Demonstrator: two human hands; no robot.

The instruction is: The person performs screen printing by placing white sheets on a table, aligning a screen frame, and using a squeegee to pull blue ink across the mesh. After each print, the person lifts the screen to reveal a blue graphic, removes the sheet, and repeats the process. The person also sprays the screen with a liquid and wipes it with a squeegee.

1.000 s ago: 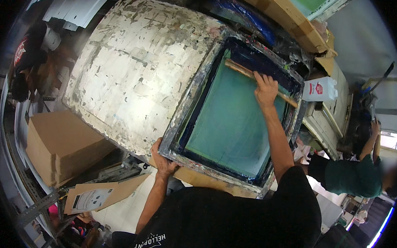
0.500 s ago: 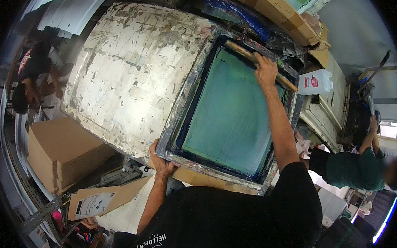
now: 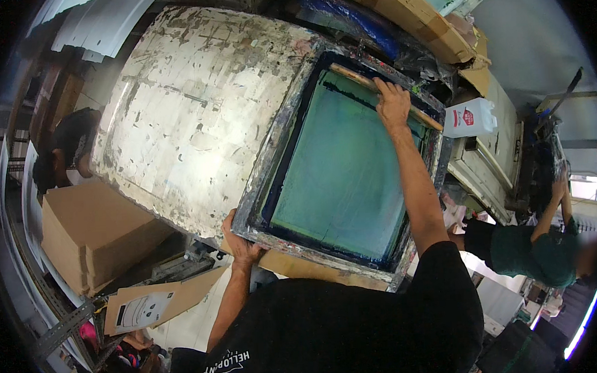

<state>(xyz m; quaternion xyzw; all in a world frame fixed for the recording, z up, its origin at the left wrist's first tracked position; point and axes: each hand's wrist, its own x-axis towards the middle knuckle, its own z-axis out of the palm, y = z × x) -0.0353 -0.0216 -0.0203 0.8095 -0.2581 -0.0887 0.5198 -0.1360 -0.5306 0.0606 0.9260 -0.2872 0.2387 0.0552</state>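
Note:
A screen-printing frame (image 3: pixel 246 213) with a green mesh (image 3: pixel 341 164) lies on the right part of a worn, paint-flaked table (image 3: pixel 193 111). My left hand (image 3: pixel 243 243) is closed round the frame's near-left corner. Across the far end of the mesh, my right hand (image 3: pixel 393 106) grips a squeegee (image 3: pixel 353 75) by its long wooden handle. A dark strip of ink (image 3: pixel 351 97) shows on the mesh along the squeegee's near side. Dark blue borders run round the mesh. My right forearm hides part of the mesh's right side.
A white plastic jug (image 3: pixel 470 118) stands just right of the frame. Cardboard boxes (image 3: pixel 98 231) sit at the left, near a metal rack (image 3: pixel 66 327). One person (image 3: pixel 73 141) bends over at far left; another (image 3: pixel 531 248) works at right. A long carton (image 3: pixel 404 12) lies beyond the frame.
My right hand and the squeegee have shifted slightly, and a dark ink strip now shows beside it. My left hand stays on the corner. The person at left has bent behind the table edge.

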